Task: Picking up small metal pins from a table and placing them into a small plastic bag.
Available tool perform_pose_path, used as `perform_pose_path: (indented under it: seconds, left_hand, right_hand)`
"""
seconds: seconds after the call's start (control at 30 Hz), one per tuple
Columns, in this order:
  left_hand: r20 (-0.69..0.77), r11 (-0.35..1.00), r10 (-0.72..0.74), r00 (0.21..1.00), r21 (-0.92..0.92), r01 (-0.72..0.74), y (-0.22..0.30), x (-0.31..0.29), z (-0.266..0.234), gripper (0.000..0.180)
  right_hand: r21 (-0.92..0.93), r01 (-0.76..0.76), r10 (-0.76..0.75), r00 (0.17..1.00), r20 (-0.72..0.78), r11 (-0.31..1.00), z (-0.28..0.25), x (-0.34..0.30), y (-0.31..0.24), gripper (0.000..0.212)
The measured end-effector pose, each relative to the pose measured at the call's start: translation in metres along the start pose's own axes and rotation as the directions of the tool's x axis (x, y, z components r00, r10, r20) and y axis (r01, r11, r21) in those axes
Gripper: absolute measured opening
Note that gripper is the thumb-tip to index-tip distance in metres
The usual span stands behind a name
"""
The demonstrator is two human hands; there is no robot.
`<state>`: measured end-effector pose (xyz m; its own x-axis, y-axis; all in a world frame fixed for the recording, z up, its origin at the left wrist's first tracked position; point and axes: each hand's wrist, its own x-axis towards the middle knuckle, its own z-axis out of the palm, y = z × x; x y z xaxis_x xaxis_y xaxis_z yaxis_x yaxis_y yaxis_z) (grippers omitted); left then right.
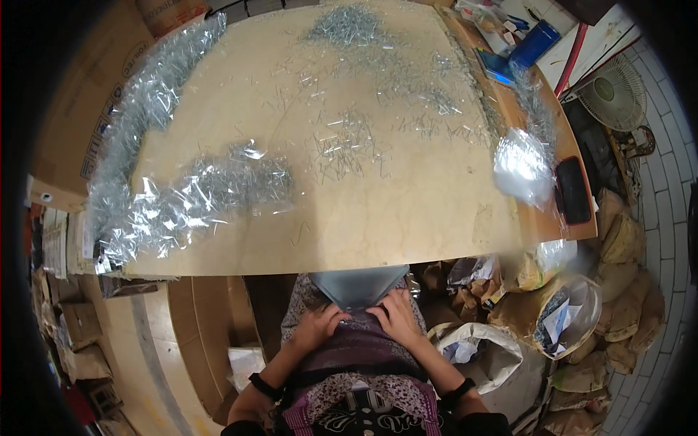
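A smooth grey-blue sheet (pixel 361 285), perhaps a stack of clear plastic bags, lies on my lap and narrows toward me. Its far end meets the table's front edge. My left hand (pixel 320 325) is closed at its near left edge, fingertips curled in. On the near right edge, my right hand (pixel 397 317) pinches with the fingers bent. Whether something small is between the fingertips I cannot make out. Beyond them is the wooden tabletop (pixel 407 225), strewn with small thin wire pieces (pixel 342 145) and a denser heap of them (pixel 349 25) at the far side.
Filled clear plastic packets (pixel 196 192) are piled along the table's left side. At the right stand a shiny packet (pixel 523 167), a black phone (pixel 574 190) and a blue cylinder (pixel 534 43). Open sacks (pixel 480 356) crowd the floor by my right; cardboard (pixel 207 334) stands left.
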<state>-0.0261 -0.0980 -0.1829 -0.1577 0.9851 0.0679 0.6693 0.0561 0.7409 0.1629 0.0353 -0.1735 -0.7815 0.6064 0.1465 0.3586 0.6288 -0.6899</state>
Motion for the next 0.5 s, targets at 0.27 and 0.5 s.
perform_pose_path:
  seconds: [0.27, 0.5]
  left_hand:
    - [-0.029, 0.99, 0.035, 0.999, -0.139, -0.039, 0.0, -0.005, 0.005, 0.011]
    - [-0.046, 0.975, 0.133, 0.99, -0.172, -0.139, 0.018, 0.004, -0.005, 0.016]
  right_hand:
    - [0.055, 0.069, -0.036, 0.889, -0.457, 0.996, -0.001, 0.005, -0.018, 0.032]
    - [-0.319, 0.186, -0.259, 0.944, -0.203, 0.929, -0.081, 0.197, -0.088, 0.064]
